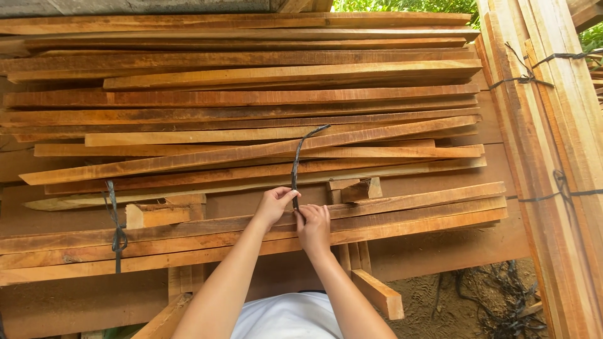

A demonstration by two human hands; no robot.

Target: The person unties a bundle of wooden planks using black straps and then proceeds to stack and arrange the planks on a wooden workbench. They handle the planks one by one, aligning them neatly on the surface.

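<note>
Both forearms reach up to a bundle of wood slats [402,216], left hand [274,204] and right hand [313,227] pinched on a dark strap [296,164] that could slip loose if tension drops

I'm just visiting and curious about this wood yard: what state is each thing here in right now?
Left hand: pinching the black strap.
Right hand: fingers closed on the strap at the slats.
Black strap: loose end sticking up, not knotted.
Small bundle of slats: lying flat under both hands.
Knotted strap: tied around the slats on the left.
Big pile of slats: loosely stacked, uneven.
Tied bundles: strapped, at the right.
</note>
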